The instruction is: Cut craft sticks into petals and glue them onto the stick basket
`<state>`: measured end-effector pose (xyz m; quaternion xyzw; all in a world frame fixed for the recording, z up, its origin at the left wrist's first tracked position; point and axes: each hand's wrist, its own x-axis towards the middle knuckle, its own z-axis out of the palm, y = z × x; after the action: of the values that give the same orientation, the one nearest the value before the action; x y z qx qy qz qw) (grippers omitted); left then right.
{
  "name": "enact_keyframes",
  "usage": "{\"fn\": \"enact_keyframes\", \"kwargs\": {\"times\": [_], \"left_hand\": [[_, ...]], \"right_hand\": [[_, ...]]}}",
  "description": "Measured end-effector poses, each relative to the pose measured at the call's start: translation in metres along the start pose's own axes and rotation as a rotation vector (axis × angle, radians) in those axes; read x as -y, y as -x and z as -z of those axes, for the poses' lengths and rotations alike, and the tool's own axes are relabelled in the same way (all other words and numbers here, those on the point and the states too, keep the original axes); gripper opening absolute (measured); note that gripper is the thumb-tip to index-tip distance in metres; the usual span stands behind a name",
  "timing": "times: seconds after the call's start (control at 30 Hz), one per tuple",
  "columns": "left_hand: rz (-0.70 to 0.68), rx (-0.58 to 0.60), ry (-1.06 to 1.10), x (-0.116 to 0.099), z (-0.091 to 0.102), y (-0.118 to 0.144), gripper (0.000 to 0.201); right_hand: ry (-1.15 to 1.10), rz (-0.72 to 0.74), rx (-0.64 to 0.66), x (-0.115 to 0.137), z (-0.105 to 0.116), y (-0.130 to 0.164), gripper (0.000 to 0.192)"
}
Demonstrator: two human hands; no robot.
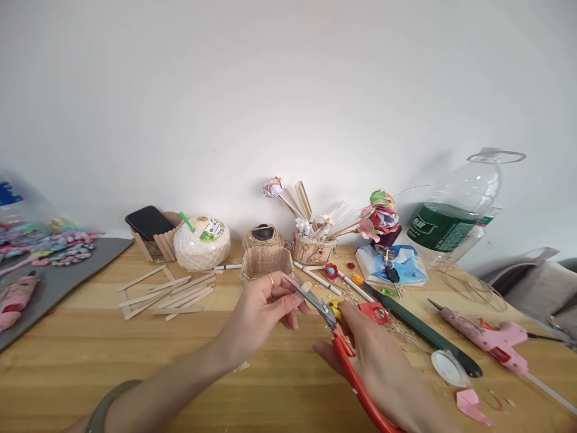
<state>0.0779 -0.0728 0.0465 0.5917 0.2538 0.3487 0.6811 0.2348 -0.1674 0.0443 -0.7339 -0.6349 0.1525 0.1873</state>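
Note:
My left hand (265,304) is pinched near the middle, with a ring on one finger. A small pale piece of wooden craft stick (307,287) shows at its fingertips, against the scissor blades. My right hand (374,355) is wrapped around red-handled scissors (346,353), whose blades point up and left towards the left fingertips. How far the blades are apart is hard to see. Just behind the left hand stands a small box made of craft sticks (267,261). Yellow tape or a similar yellow thing (335,308) is partly hidden by the right fingers.
Loose craft sticks (180,294) lie left, before a wrapped coconut (202,245) and a phone (150,224) in a stick holder. Behind are twine (262,236) and a flower pot (313,248). A green-handled tool (424,328), pink glue gun (489,337) and large bottle (451,210) stand right.

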Motion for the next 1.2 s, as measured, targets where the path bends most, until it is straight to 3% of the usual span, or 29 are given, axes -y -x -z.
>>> {"fn": "enact_keyframes", "kwargs": {"times": [0.27, 0.7, 1.0, 1.2], "left_hand": [[0.051, -0.005, 0.012, 0.005, -0.009, 0.009, 0.021], [0.037, -0.012, 0.058, 0.007, -0.012, 0.035, 0.016], [0.228, -0.033, 0.122, 0.007, -0.016, 0.045, 0.021], [0.334, -0.043, 0.119, 0.011, -0.018, 0.049, 0.021]], "right_hand": [[-0.067, -0.052, 0.121, -0.001, 0.009, 0.016, 0.029], [0.111, -0.134, 0.099, 0.014, 0.006, 0.036, 0.032], [0.028, 0.008, 0.241, 0.0, 0.002, 0.041, 0.04], [-0.021, -0.034, 0.273, -0.009, 0.0, 0.045, 0.044]]}}
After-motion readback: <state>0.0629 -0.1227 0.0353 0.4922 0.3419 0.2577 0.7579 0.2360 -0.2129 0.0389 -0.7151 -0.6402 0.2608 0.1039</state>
